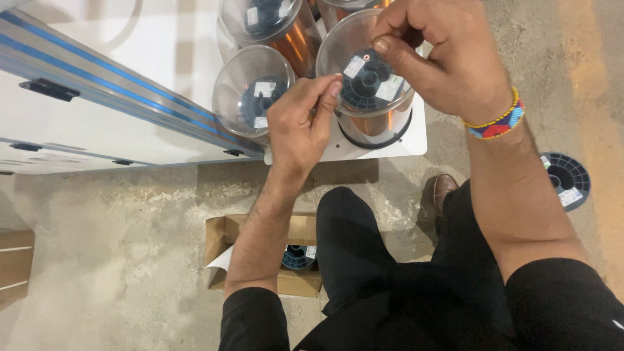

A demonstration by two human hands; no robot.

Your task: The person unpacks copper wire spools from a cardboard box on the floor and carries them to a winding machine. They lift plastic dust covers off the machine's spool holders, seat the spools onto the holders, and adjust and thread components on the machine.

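Note:
My left hand (pixel 300 123) is pinched, thumb against fingers, just left of a copper wire spool (pixel 369 84) under a clear round cover. My right hand (pixel 442 55) is above the same spool, fingers pinched at the cover's top rim; a beaded bracelet (pixel 499 120) is on that wrist. Whatever the fingers pinch is too thin to see. The spool stands on a white shelf (pixel 406 140) of a machine. Two more covered copper spools (pixel 250 88) (pixel 273 26) stand to its left and behind.
A white machine cabinet (pixel 97 123) with blue stripes and black latches fills the left. On the concrete floor lie an open cardboard box (pixel 286 257) with a blue spool inside and an empty black spool (pixel 567 179) at right. My legs and brown shoe (pixel 442 188) are below.

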